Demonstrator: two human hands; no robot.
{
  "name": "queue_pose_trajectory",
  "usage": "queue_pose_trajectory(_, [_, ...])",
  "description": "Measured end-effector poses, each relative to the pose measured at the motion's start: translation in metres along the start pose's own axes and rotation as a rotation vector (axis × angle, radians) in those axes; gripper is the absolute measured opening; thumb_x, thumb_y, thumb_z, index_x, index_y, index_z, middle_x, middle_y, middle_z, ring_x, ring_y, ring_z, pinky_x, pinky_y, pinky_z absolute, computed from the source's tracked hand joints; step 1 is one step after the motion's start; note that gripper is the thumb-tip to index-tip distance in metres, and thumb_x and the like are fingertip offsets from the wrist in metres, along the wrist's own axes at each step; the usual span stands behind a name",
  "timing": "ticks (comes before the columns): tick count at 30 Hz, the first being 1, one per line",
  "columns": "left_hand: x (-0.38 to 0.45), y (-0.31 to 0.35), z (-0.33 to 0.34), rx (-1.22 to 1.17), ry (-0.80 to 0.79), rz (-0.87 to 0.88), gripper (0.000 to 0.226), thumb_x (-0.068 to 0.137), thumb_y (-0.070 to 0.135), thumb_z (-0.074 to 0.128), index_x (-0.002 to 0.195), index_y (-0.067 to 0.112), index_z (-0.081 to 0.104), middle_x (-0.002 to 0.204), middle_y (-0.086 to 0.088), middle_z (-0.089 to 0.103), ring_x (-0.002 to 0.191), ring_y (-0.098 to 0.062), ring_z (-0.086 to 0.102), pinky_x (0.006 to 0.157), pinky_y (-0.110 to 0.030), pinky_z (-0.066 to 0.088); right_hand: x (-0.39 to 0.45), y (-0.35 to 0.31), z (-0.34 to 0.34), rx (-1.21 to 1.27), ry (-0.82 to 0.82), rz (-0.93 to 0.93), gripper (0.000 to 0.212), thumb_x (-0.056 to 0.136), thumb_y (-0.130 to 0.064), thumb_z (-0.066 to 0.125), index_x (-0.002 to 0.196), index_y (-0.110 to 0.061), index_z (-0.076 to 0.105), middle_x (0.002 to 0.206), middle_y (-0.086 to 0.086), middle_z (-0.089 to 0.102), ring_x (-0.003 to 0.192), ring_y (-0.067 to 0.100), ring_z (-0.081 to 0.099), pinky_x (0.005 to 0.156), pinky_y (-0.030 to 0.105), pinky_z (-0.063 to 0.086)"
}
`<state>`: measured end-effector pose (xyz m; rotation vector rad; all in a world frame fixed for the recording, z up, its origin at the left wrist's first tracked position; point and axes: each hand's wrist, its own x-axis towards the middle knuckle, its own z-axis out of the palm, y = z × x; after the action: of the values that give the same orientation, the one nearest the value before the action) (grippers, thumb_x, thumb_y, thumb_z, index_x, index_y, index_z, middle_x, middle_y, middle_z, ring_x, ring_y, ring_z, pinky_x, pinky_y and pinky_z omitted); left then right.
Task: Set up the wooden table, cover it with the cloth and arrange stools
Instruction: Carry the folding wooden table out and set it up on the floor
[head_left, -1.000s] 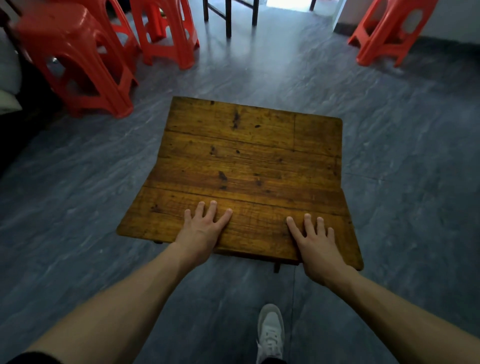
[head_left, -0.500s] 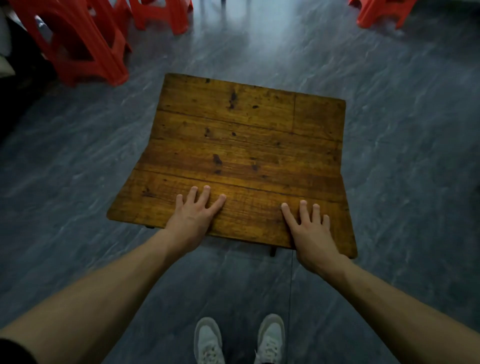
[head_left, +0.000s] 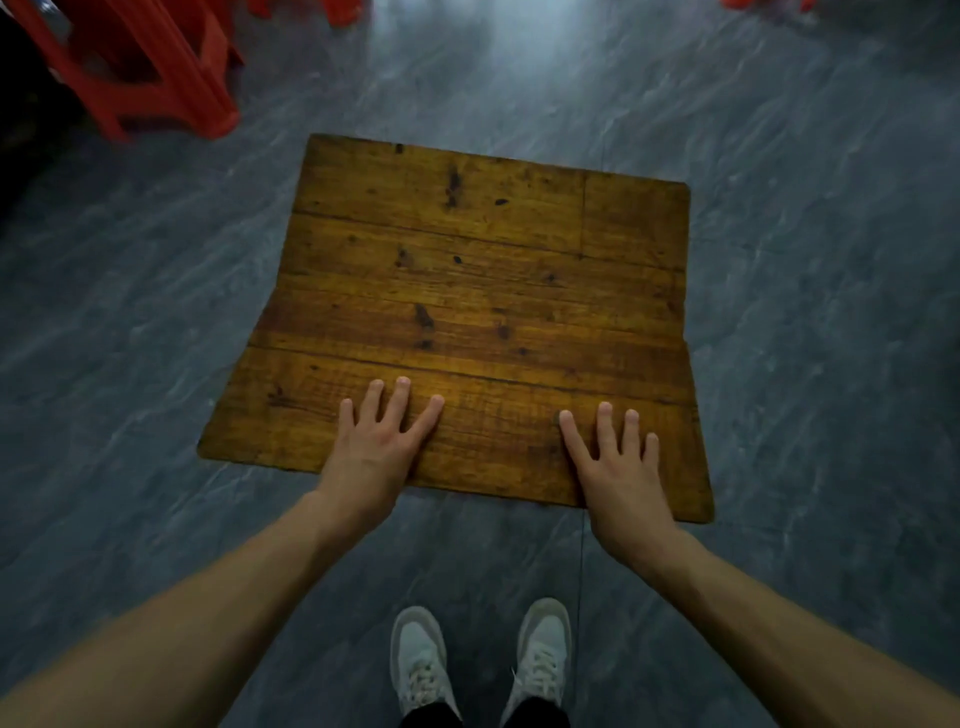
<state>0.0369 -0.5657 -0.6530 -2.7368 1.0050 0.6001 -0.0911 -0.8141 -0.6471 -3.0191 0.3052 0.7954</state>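
Here the grey floor (head_left: 805, 312) takes most of the view, and the wooden table (head_left: 493, 291) stands on it in the middle, its top bare. A red stool (head_left: 156, 67) waits at the far left, well apart from the table. Both hands lie flat on the near edge of the top: the left hand (head_left: 376, 447) and the right hand (head_left: 618, 467), each with straight, spread fingers, holding nothing. I judge the table is almost placed; no cloth is visible, and covering and arranging stools are left.
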Motion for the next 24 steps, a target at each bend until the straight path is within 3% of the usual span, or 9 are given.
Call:
queue_pose_trajectory(7, [0.009,0.004,0.047,0.010,0.131,0.002,0.103,0.076,0.002,0.069,0.157,0.027,0.011,0.161,-0.022,0.015,0.144,-0.050,0.018,0.109,-0.067,0.027,0.010,-0.004,0.033,-0.013,0.014,0.008,0.100,0.093,-0.001,0.054,0.151,-0.018,-0.026,0.157,0.033,-0.016,0.141,0.060,-0.010,0.115,0.069,0.009])
queue_pose_trajectory(16, [0.019,0.011,0.083,0.018,0.050,-0.036,0.117,0.076,0.003,0.070,0.155,0.026,-0.014,0.162,-0.022,-0.012,0.147,-0.049,-0.006,0.114,-0.067,0.015,0.025,-0.012,0.073,-0.018,0.014,0.022,0.106,0.091,-0.005,0.060,0.150,-0.016,-0.027,0.155,0.036,-0.017,0.140,0.062,-0.009,0.113,0.071,0.013])
queue_pose_trajectory(24, [0.024,0.019,0.088,-0.026,0.081,-0.066,0.110,0.078,0.000,0.066,0.156,0.026,-0.006,0.162,-0.022,-0.008,0.147,-0.049,-0.005,0.113,-0.068,0.014,0.031,-0.005,0.079,-0.012,0.016,0.017,0.105,0.090,-0.005,0.060,0.153,-0.020,-0.023,0.157,0.034,-0.015,0.141,0.061,-0.007,0.112,0.071,0.017])
